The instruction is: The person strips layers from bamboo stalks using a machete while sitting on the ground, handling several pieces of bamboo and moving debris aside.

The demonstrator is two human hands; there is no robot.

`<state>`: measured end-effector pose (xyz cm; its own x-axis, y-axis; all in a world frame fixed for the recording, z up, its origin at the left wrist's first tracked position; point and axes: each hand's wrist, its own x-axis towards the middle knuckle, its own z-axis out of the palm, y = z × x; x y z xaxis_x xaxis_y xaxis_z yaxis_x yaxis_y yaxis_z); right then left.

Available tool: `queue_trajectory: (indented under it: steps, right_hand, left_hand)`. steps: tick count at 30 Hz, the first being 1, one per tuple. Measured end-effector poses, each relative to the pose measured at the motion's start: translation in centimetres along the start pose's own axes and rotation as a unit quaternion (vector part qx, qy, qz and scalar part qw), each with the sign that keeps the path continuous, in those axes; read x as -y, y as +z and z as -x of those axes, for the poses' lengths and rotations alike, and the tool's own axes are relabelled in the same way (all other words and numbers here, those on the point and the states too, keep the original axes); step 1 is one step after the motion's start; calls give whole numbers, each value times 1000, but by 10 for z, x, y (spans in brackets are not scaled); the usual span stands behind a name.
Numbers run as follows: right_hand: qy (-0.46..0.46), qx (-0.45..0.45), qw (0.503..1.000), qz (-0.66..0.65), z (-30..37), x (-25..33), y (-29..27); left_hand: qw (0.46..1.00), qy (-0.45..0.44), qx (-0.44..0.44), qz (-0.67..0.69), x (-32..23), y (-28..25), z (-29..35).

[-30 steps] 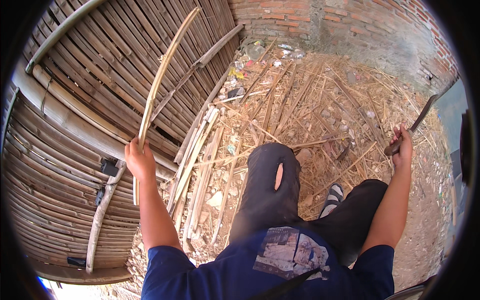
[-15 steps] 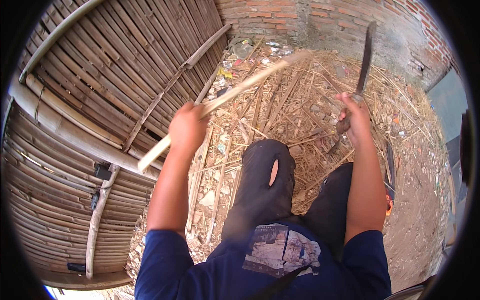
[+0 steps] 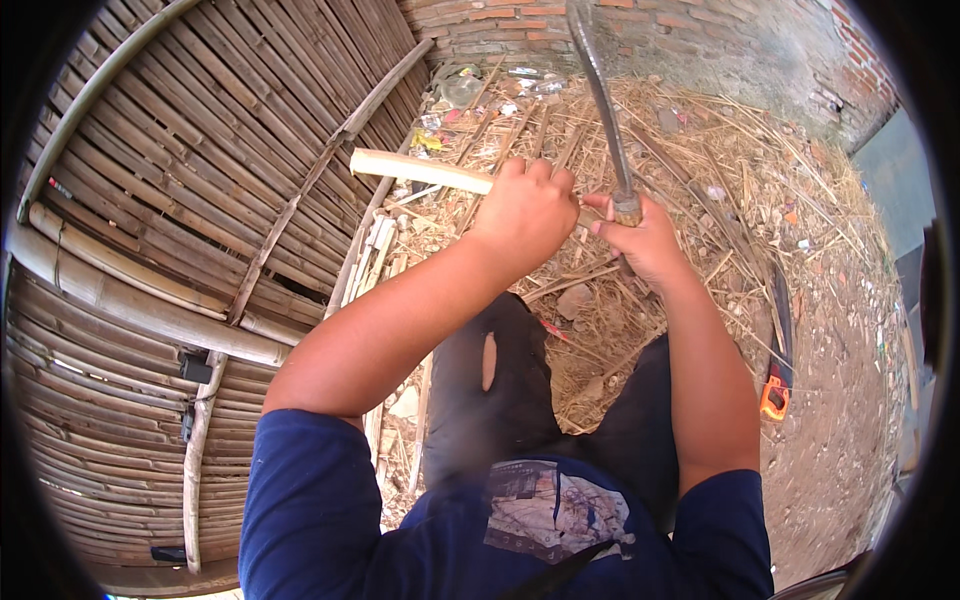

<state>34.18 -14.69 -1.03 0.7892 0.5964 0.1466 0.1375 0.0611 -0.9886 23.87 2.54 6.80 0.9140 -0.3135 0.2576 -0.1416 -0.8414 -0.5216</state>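
My left hand (image 3: pixel 528 215) is closed around a pale split-bamboo strip (image 3: pixel 420 170), whose wide end points left toward the slatted wall. Its other end is hidden by my fingers. Just to the right, my right hand (image 3: pixel 645 240) grips the handle of a machete (image 3: pixel 603 105). The long dark blade stands up and away from me, leaning slightly left. My two hands are almost touching above the gap between my knees; whether the right fingers also touch the strip is unclear.
Bamboo slat walls (image 3: pixel 210 150) rise at the left, a brick wall (image 3: pixel 500 30) at the back. Straw, shavings and long strips litter the ground (image 3: pixel 790 180). A handsaw (image 3: pixel 774 398) with an orange handle lies right of my right arm. Pale strips (image 3: pixel 375 265) lie beside my left knee.
My left hand has moved right, toward my right hand, and the strip has swung round so its visible length points left. The machete has come left and its blade now leans left.
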Motion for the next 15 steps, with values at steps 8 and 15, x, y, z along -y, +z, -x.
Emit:
queue_trajectory:
  steps: [8, 15]
  right_hand:
    - [39, -16, 998, 48, -3, -9, -18]
    - [58, -52, 996, 41, -1, -8, -33]
  left_hand:
    - [986, 120, -115, -18, -4, -15, -24]
    - [830, -61, -508, 223, -13, -24, 7]
